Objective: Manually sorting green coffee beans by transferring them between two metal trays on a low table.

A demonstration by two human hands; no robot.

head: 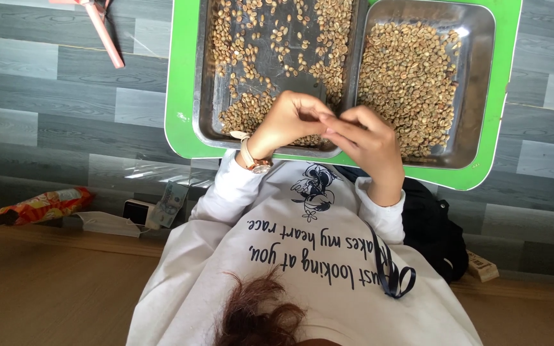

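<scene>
left metal tray (208, 77): scattered pale beans (245, 112) | right metal tray (482, 38): full | left hand (288, 120), right hand (370, 142): fingertips pinched together, contents hidden

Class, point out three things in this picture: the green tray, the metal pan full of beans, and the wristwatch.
green tray (181, 96), head view, on its bare left rim.
metal pan full of beans (479, 38), head view, on its bare right wall.
wristwatch (256, 164), head view, on the strap and case at the left wrist.

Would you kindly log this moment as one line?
left hand and right hand: fingertips together, over left tray | beans: both trays | green board: underneath
</scene>
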